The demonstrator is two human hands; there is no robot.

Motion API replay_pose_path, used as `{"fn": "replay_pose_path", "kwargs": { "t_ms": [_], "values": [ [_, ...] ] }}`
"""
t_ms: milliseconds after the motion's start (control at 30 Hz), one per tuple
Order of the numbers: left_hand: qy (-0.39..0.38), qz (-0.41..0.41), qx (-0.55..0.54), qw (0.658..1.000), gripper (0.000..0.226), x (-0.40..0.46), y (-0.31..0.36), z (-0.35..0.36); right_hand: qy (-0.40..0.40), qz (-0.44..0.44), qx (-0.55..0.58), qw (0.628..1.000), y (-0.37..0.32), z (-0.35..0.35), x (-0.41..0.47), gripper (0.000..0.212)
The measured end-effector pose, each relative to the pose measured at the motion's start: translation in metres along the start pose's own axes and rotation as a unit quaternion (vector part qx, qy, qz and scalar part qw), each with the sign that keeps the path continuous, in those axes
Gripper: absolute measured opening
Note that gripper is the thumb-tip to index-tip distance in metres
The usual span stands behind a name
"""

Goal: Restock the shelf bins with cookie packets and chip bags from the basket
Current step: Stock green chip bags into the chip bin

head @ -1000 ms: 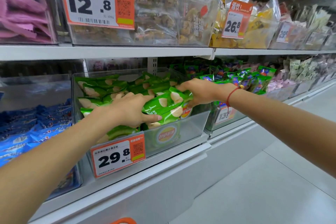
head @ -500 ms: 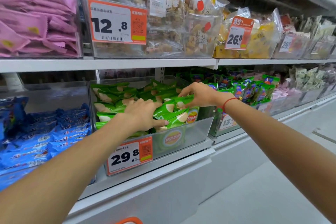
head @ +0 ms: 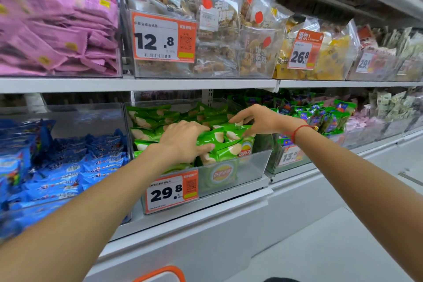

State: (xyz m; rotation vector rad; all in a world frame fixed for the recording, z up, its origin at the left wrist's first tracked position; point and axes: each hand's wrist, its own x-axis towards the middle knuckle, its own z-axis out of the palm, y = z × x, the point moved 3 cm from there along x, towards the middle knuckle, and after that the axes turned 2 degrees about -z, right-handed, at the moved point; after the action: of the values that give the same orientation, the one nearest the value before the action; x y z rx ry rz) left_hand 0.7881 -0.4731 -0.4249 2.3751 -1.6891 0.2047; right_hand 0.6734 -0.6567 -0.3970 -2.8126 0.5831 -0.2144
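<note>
Green chip bags held over the clear bin, both hands on the stack.

A small stack of green chip bags [head: 225, 142] is gripped from both ends above the front of the clear bin [head: 256, 165] on the lower shelf [head: 206, 204], at 12 o'clock from the person. The long axis of the stack is laid left-right, roughly along the bin's front wall. The left hand [head: 183, 142] is curled over the stack's 9 o'clock end, thumb underneath; the right hand [head: 256, 119] is pinched on the 2 o'clock corner, fingers bent down. The left hand is judged nearer the bulk of the stack. More green bags are piled at 10 o'clock inside the bin. The basket rim [head: 160, 273] is seen at 6 o'clock, well apart. Next move is judged a straight lowering into the bin's front gap.
</note>
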Motion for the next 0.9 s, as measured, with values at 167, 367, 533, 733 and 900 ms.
{"fn": "replay_pose_path", "kwargs": {
  "t_ms": [167,367,533,733,900],
  "values": [
    [0.135,-0.035,-0.126,0.982,0.037,-0.055,-0.011,-0.023,0.109,-0.065,0.108,0.986,-0.063,0.001,-0.041,0.029],
    [0.179,-0.147,-0.242,0.942,0.017,-0.17,-0.06,-0.018,0.005,-0.149,0.177,0.973,-0.166,0.082,-0.066,0.02],
    [0.096,-0.268,-0.3,0.911,0.023,-0.268,-0.116,0.02,-0.169,-0.153,0.156,0.961,-0.219,0.179,-0.064,0.024],
    [-0.091,-0.376,-0.304,0.871,0.009,-0.374,-0.161,0.095,-0.354,-0.149,0.111,0.917,-0.272,0.304,-0.079,0.023],
    [-0.245,-0.44,-0.266,0.822,0.025,-0.447,-0.191,0.166,-0.45,-0.139,0.087,0.878,-0.305,0.398,-0.11,0.027]
  ]
}}
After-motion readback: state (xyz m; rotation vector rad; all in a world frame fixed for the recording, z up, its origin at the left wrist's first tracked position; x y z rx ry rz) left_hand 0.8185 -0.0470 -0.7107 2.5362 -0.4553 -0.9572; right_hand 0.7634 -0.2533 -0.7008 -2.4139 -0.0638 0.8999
